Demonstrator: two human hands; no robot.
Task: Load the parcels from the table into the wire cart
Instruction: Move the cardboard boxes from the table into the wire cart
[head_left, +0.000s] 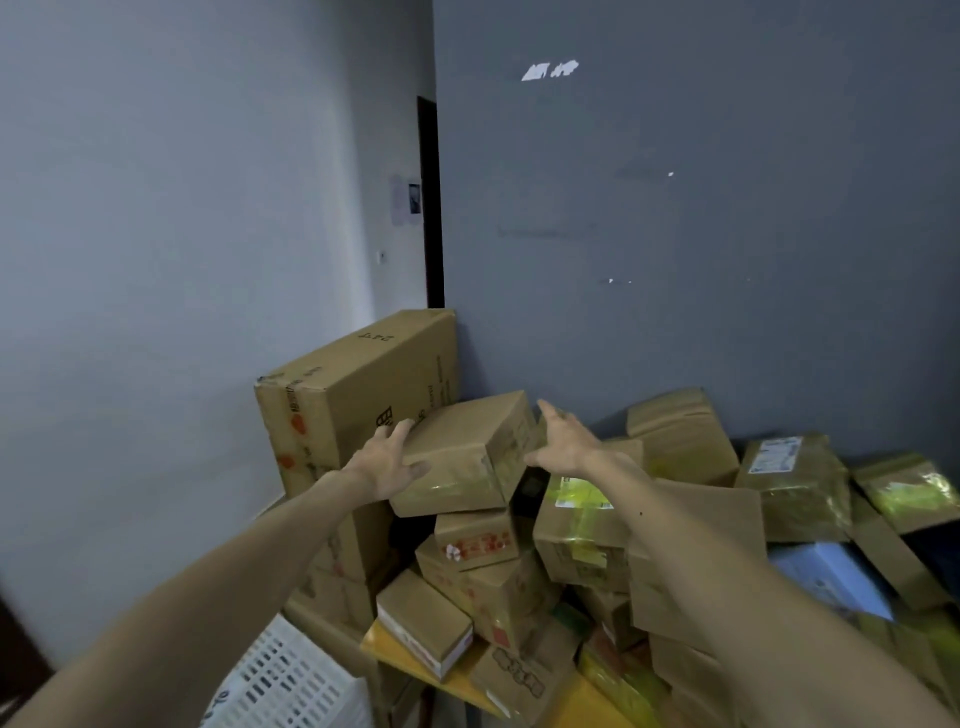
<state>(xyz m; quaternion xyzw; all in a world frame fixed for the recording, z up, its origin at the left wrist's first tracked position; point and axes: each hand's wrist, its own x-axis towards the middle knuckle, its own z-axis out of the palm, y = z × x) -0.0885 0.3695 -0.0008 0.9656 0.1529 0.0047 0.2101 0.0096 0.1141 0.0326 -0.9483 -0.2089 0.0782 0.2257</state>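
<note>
I have both arms stretched to the top parcel (462, 452), a plain brown box lying tilted at the peak of the heap, its back corner close to the tall carton (358, 395) that stands by the wall. My left hand (387, 462) lies flat on the box's left face, fingers straight and thumb laid across the front, clamping nothing. My right hand (563, 441) is at the right face with fingers spread wide, and I cannot tell whether the palm touches the cardboard. To do this well, I judge I should press both palms inward evenly, low on the 2 side faces, and lift straight up before drawing the box toward me. The glossy tape on the front looks slippery, and a 1-sided pull would swing it. The box rests on a red-printed box (475, 540) and hangs over a dark gap beside a parcel with yellow-green tape (576, 514); dragging rather than lifting could tip either down the slope. Lower, a small box (423, 618) sits at the edge of the yellow table (376, 647) and looks ready to slide off. More parcels crowd the right, among them a blue one (826, 571). A white slatted crate (291, 675) stands at lower left. The wire cart is not in view, so I will have to turn and find it with the load in hand.
</note>
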